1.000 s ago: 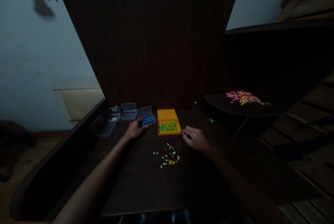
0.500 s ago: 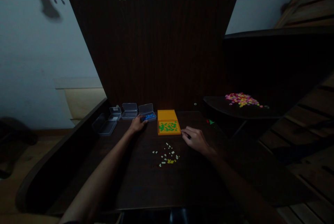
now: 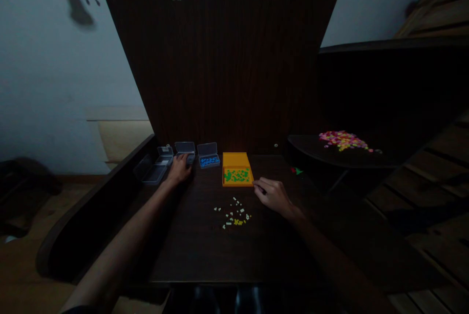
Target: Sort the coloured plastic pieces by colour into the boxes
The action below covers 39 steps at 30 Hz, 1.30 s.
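Left hand [image 3: 179, 170] lying on near edge of clear box [image 3: 185, 146] at back-left of bench [image 3: 205, 250]; fingers draping over it, grip too dark to tell. Right hand [image 3: 273, 194] resting just beside orange box [image 3: 236, 159], fingers clenching, tips pinching together. Box of blue pieces [image 3: 209, 160] sitting between the two boxes. Loose pale pieces [image 3: 234, 214] lying between hands.

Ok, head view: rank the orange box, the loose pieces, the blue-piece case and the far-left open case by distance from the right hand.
1. orange box, right beside the right hand, to its left.
2. loose pieces, left of it, nearer the person.
3. blue-piece case, beyond the box, leftward.
4. open case, far left edge.
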### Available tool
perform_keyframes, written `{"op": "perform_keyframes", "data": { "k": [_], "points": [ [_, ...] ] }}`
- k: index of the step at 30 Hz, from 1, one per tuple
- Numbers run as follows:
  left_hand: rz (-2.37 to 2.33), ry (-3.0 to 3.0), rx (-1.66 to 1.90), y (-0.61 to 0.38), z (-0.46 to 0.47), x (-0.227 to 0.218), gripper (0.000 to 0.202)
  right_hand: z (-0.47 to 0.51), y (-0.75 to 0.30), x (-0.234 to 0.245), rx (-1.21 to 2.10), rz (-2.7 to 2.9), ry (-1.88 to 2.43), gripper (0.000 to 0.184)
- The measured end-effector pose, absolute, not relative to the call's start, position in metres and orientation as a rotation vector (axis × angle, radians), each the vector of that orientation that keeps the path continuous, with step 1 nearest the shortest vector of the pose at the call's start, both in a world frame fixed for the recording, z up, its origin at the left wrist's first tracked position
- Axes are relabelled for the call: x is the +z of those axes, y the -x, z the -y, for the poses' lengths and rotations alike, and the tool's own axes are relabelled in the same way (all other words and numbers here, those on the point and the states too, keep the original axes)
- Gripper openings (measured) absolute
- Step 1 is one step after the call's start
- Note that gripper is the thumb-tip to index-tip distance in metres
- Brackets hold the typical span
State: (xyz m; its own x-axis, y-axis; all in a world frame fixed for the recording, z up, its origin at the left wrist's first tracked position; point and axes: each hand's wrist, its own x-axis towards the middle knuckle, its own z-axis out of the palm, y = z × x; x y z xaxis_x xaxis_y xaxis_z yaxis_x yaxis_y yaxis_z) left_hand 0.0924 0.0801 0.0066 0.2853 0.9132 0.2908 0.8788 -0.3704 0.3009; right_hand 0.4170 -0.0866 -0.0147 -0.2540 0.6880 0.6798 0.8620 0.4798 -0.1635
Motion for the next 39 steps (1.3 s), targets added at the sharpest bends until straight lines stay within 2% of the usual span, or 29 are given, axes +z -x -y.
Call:
{"op": "perform_keyframes", "data": {
  "k": [6,15,26,30,33,36,39],
  "points": [
    [-1.840,-2.516,0.502,-0.085,-0.078,-0.004,0.040,0.086,-0.417,-0.016,-0.337,2.031,1.277,0.022],
    [-1.782,-2.626,0.420,-0.081,-0.037,0.005,0.031,0.087,-0.419,-0.014,-0.365,2.029,1.270,0.021],
    [-1.365,-2.700,0.632,-0.065,0.040,-0.009,0.030,0.089,-0.414,-0.015,-0.339,2.100,1.273,0.021],
    [-1.322,-2.659,0.740,-0.064,0.058,-0.009,0.030,0.090,-0.412,-0.016,-0.303,2.121,1.260,0.021],
    [-1.510,-2.620,0.870,-0.060,0.062,-0.010,0.032,0.091,-0.411,-0.018,-0.265,2.116,1.254,0.021],
    [-1.766,-2.475,0.982,-0.055,0.061,-0.010,0.042,0.091,-0.410,-0.020,-0.212,2.116,1.255,0.021],
    [-1.805,-2.349,1.007,-0.051,0.056,-0.011,0.052,0.091,-0.410,-0.022,-0.169,2.128,1.273,0.020]
  ]
}}
